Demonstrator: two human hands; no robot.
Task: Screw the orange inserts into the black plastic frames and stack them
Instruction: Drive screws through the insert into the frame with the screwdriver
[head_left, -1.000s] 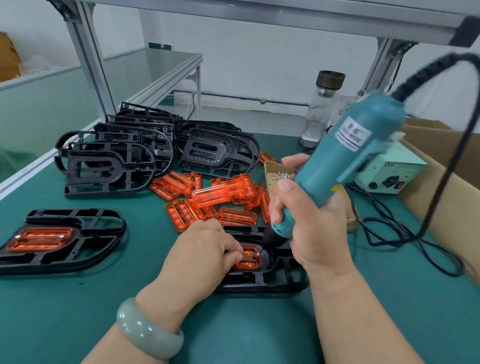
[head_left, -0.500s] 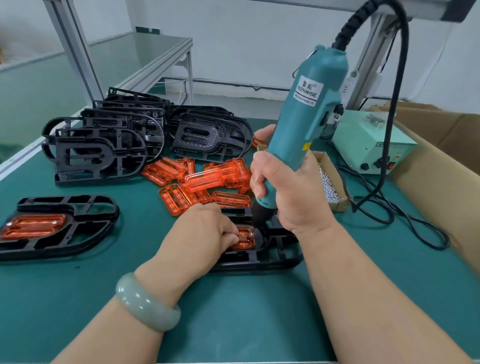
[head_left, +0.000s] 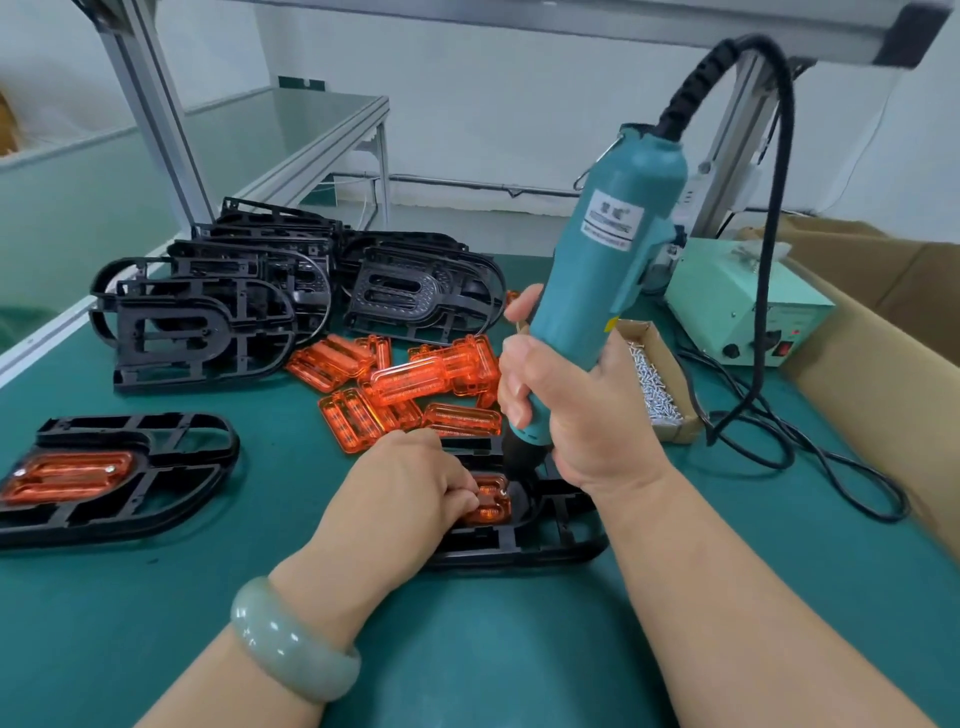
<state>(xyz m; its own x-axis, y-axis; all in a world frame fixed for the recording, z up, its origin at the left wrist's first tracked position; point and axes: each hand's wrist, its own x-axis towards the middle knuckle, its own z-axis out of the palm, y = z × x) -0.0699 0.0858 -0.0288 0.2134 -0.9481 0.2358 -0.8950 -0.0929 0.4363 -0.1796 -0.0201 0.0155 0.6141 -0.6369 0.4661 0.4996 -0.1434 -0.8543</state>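
Orange insert (head_left: 488, 508) sits in black frame (head_left: 519, 546), pinched by left hand (head_left: 408, 493); right hand (head_left: 584, 426) grips screwdriver (head_left: 608, 280). A tilted bit could slip and gouge it.

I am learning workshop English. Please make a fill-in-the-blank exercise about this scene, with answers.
1. The right hand grips a teal electric ____.
2. The left hand holds an ____ insert in the frame.
3. The small box beside the right hand holds ____.
Answers: screwdriver; orange; screws.
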